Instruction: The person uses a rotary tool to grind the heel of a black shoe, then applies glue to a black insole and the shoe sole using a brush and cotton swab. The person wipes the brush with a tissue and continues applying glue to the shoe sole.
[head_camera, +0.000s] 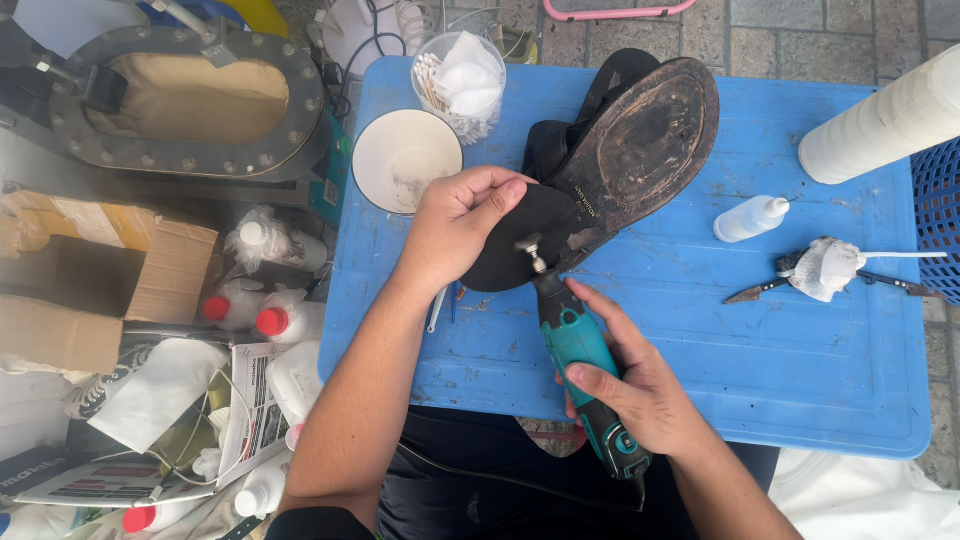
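While the left hand (455, 225) grips the sandal (610, 160) heel, sole up, the right hand (640, 395) clasps a teal rotary tool (580, 350) touching it above the blue table (800, 350)

An outdoor shoe-repair stall: a scuffed blue plastic table (800, 380) stands on grey paving stones (800, 40), bearing a worn black sandal sole (640, 140), a teal rotary tool (585, 370), a small white squeeze bottle (750, 218) and a clear tub of cotton swabs (458, 85), with red-capped bottles (285, 318) cluttered beside it
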